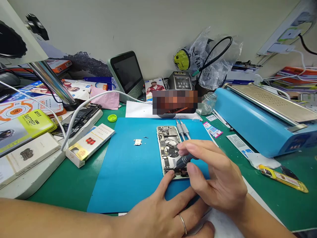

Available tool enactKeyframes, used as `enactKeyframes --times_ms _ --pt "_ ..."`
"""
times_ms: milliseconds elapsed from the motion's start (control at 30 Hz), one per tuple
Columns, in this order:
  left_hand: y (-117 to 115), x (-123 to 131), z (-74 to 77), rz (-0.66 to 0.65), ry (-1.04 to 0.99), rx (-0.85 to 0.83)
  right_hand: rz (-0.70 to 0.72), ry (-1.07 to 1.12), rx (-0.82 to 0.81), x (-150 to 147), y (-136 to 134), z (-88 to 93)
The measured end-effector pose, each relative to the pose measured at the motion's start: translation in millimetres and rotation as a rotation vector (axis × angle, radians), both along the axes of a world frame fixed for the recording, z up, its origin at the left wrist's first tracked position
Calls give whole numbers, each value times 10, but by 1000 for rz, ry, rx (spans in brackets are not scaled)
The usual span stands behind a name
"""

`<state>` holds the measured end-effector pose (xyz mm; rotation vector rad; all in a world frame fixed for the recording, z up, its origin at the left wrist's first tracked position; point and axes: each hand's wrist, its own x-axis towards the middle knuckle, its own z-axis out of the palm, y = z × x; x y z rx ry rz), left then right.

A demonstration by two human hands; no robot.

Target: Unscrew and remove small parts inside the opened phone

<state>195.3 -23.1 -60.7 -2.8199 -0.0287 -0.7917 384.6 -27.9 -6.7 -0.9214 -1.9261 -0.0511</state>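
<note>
- The right hand's fingers (198, 147) are pinched together on a slim grey metal screwdriver (184, 161), thumb and forefinger close to its working end, a grip that looks chosen for fine control; its tip rests on the lower part of the opened white-framed smartphone (166, 145)
- The right hand (219, 180) arches over the phone's lower right corner, so the tool leans in at a slant
- The left hand (160, 215) lies loosely spread, clamped on nothing; its forefinger's tip touches the phone's bottom edge, seemingly to keep it from sliding, and a plain silver ring (182, 223) sits on one finger
- The phone lies insides-up, lengthwise, on a flat blue rubber mat (123, 172) on the green table (284, 198)
- Two spare grey screwdrivers (183, 130) lie just beside the phone's top right, probably kept within reach; a small white part (137, 142) sits apart on the mat's left
</note>
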Motion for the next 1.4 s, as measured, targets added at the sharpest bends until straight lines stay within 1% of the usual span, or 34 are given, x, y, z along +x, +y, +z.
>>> enactKeyframes --times_ms 100,200,300,367,467,633,800,933,1033,1133,1300,1400 --pt "0 -4 -2 -2 5 7 34 8 4 4 6 -18" --pt "-10 6 1 4 23 -4 5 7 -13 -4 8 -22" --pt "-18 25 3 11 -23 -21 -21 -16 -18 -16 9 -5" --pt "-18 33 6 11 -46 -25 -7 -32 0 -18 16 6" --pt "-15 35 12 17 -13 -9 11 -45 33 -15 26 12" --pt "-29 46 -10 33 -57 -21 -44 -26 -2 -19 17 20" --pt "-30 43 -38 29 -48 6 -22 -35 14 -18 19 24" --pt "-12 35 -5 12 -19 -13 -58 -21 -5 -17 7 13" --pt "-2 34 23 -2 -31 -16 -30 -25 5 -11 5 -1" --pt "0 25 42 14 -18 -16 -11 -40 10 -1 19 -11" --pt "-3 19 56 4 3 -31 -43 -34 10 4 13 -7" --pt "-9 24 48 11 -4 -26 -33 -46 -1 2 4 -2"
